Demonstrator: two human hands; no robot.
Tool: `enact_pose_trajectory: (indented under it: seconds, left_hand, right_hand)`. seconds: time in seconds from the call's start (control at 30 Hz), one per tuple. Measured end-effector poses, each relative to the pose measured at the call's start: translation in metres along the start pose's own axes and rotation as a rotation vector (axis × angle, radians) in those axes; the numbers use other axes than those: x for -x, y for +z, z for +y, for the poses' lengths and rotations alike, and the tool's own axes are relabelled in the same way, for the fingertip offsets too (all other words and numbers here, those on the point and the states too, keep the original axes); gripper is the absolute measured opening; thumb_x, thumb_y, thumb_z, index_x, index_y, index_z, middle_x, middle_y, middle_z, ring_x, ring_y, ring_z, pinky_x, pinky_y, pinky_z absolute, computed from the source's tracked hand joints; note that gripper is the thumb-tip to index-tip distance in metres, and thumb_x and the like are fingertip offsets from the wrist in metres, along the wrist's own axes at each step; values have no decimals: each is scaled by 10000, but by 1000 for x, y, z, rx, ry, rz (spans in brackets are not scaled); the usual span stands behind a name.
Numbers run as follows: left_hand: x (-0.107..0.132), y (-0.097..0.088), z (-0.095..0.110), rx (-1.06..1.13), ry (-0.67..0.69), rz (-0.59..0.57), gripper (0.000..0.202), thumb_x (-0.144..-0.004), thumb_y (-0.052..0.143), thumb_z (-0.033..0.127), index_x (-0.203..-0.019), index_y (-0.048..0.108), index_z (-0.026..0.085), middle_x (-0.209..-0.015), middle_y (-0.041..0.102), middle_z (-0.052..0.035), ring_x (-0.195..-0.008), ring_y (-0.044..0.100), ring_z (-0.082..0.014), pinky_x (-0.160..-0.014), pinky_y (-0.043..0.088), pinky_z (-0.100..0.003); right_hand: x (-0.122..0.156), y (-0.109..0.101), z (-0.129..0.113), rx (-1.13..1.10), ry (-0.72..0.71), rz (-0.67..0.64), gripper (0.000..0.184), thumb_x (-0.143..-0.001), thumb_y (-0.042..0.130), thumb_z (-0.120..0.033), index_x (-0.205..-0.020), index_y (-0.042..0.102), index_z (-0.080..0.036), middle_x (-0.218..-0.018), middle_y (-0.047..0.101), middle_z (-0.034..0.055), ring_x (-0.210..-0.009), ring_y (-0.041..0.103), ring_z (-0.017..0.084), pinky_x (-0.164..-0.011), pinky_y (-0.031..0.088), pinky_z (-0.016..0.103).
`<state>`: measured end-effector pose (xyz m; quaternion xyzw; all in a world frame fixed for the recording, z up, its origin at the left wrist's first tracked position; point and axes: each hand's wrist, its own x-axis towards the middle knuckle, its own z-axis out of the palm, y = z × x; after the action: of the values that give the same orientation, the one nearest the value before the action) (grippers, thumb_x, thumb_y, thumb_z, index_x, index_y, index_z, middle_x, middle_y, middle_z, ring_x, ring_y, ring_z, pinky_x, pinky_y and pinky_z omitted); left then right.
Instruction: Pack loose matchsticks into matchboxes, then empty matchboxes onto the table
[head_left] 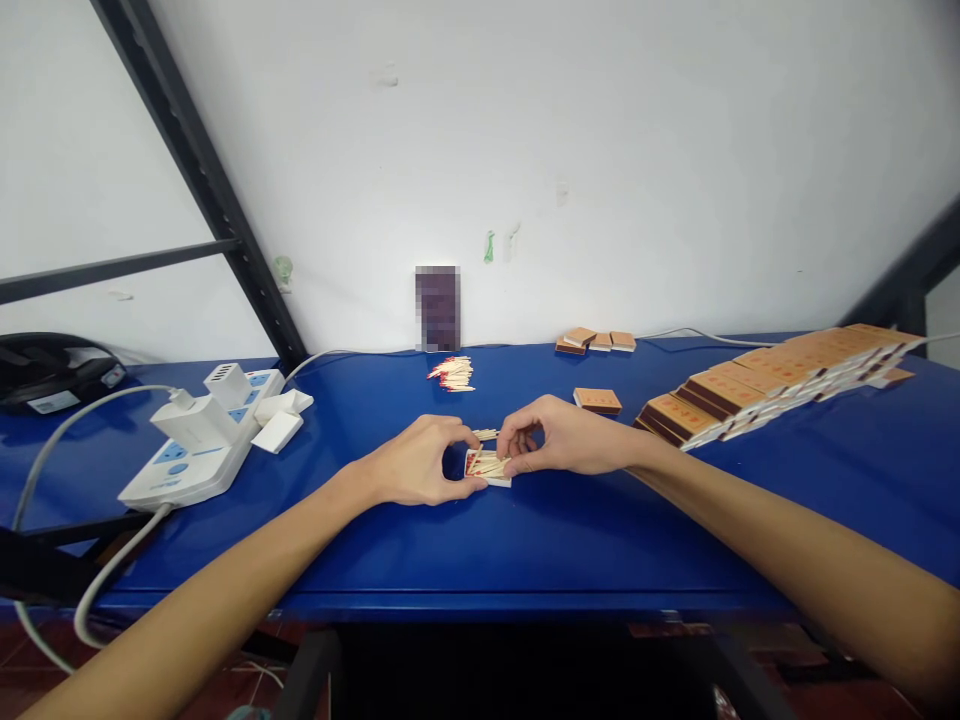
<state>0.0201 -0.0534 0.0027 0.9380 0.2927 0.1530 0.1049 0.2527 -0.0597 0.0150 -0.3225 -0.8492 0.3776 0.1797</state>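
Note:
A small white matchbox tray lies on the blue table, filled with red-tipped matches. My left hand curves around the tray's left end, thumb at the near side and fingers at the far side. At the right end, my right hand has thumb and fingers pinched on the matches; the fingertips partly hide them. Just behind the tray lie a few loose matches. Farther back sits a loose pile of matches. A matchbox rests behind my right hand.
Stacked matchboxes form a long row at the right. Several more matchboxes lie by the wall. A power strip with chargers and cables stands at the left. A pixelated dark rectangle leans against the wall.

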Motion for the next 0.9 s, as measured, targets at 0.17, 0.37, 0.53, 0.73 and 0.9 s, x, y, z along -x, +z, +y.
enact_pose_trajectory:
  seconds: [0.17, 0.37, 0.53, 0.73, 0.9]
  left_hand:
    - [1, 3, 1, 61, 8, 20, 293, -769, 638, 407, -923, 672, 161, -751, 640, -4, -610, 517, -110, -591, 370, -241]
    - [1, -2, -1, -22, 17, -14, 329, -786, 604, 477, -881, 672, 170, -710, 624, 3, -573, 475, -108, -582, 335, -257]
    - [2, -10, -1, -179, 21, -26, 416, -776, 582, 580, -816, 650, 172, -657, 603, 6, -574, 430, -121, -699, 321, -315]
    - [1, -7, 0, -163, 14, -49, 408, -782, 585, 579, -738, 611, 174, -594, 546, 12, -583, 451, -129, -639, 337, -276]
    - [3, -6, 1, -176, 66, -22, 394, -790, 594, 546, -831, 644, 158, -769, 563, -24, -654, 519, -135, -607, 386, -258]
  right_hand:
    - [-1, 3, -1, 2, 18, 8, 288, -745, 698, -448, -814, 694, -168, -686, 653, 9, -616, 548, 118, -583, 430, 243]
    - [0, 6, -7, 24, -17, 18, 260, -766, 686, -429, -812, 679, -173, -652, 617, -9, -582, 512, 101, -547, 415, 228]
    - [1, 3, -6, 41, -18, 22, 274, -796, 649, -432, -866, 673, -169, -690, 621, 2, -627, 546, 116, -589, 452, 240]
    - [0, 6, -8, 32, -4, 15, 207, -813, 631, -370, -846, 654, -166, -751, 659, 23, -664, 585, 126, -624, 478, 248]
    - [-2, 12, -8, 37, -15, 39, 213, -822, 620, -384, -841, 651, -173, -716, 645, 14, -634, 574, 120, -590, 463, 240]
